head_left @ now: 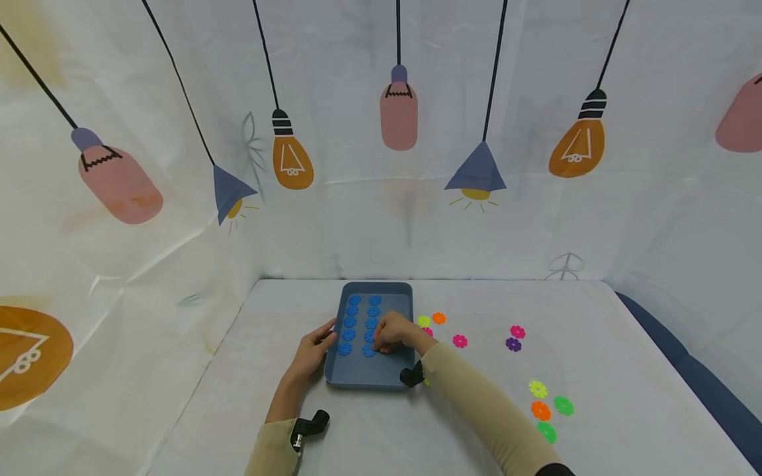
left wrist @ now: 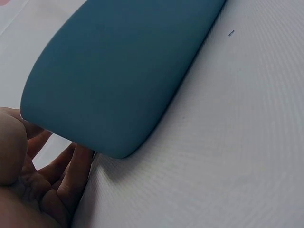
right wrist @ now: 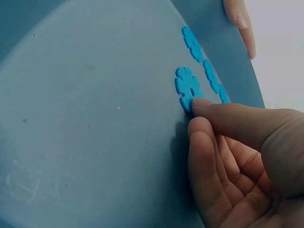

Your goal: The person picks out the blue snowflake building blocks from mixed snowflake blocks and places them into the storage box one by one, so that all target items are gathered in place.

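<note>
A grey-blue tray (head_left: 366,377) lies on the white table, with flower-shaped blue plastic discs (head_left: 349,322) in two columns inside it. My left hand (head_left: 311,354) holds the tray's left side, the thumb at the rim and the other fingers along the outer wall. Over the right column, my right hand (head_left: 393,330) reaches into the tray. Seen from the right wrist, its thumb and forefinger pinch the edge of a blue flower disc (right wrist: 187,85) close to the tray floor. The right hand hides part of that column in the head view.
Right of the tray lie loose flower discs: pink (head_left: 460,341), purple (head_left: 513,344), orange (head_left: 540,410), yellow (head_left: 538,389) and green (head_left: 563,405). My right forearm crosses the table beside them. A white sheet printed with lamps (head_left: 399,116) hangs behind and at the sides.
</note>
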{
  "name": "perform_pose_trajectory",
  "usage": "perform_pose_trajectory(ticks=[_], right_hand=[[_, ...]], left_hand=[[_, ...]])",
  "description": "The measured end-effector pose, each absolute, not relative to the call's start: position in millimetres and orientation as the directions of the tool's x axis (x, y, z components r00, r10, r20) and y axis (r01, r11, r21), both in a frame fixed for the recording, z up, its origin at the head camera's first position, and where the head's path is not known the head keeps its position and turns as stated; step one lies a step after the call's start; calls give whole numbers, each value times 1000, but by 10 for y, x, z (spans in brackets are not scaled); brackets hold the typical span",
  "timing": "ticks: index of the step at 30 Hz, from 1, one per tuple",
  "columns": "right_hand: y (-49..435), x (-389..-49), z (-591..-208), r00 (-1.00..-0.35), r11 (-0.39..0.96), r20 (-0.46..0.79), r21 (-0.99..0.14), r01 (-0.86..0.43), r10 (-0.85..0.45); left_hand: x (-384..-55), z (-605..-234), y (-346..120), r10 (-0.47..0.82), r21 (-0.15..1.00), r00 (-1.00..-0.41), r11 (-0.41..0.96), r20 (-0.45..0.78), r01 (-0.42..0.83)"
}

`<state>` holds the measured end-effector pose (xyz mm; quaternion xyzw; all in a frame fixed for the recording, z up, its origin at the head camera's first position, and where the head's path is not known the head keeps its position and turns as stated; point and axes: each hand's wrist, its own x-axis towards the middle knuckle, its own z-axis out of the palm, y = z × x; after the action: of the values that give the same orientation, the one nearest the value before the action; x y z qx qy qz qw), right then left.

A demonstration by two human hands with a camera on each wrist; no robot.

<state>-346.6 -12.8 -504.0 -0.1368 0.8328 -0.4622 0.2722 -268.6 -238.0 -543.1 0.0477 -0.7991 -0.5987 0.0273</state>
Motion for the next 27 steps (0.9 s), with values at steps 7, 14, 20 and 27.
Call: perform_pose_trajectory(ticks=[7, 14, 20, 27], right_hand=[[-79, -3454, -5046, -813, 536, -332, -844, 29, -478], [-32, -3475, -4952, -795, 577, -350, -816, -1, -495], [69, -3510, -4755, -772, 557, -315, -828, -60, -552], [295, -3568, -4507, -770, 543, -293, -836, -82, -567]], left_hand=[[-2684, -5440, -2336, -103, 962, -994, 266, -27, -53], [-2717, -5441, -2331, -122, 962, -990, 255, -70, -100], [-2724, -5421, -2354, -112, 964, -992, 250, -63, -89], [-2727, -5429, -2379, -98, 967, -993, 241, -62, -84]])
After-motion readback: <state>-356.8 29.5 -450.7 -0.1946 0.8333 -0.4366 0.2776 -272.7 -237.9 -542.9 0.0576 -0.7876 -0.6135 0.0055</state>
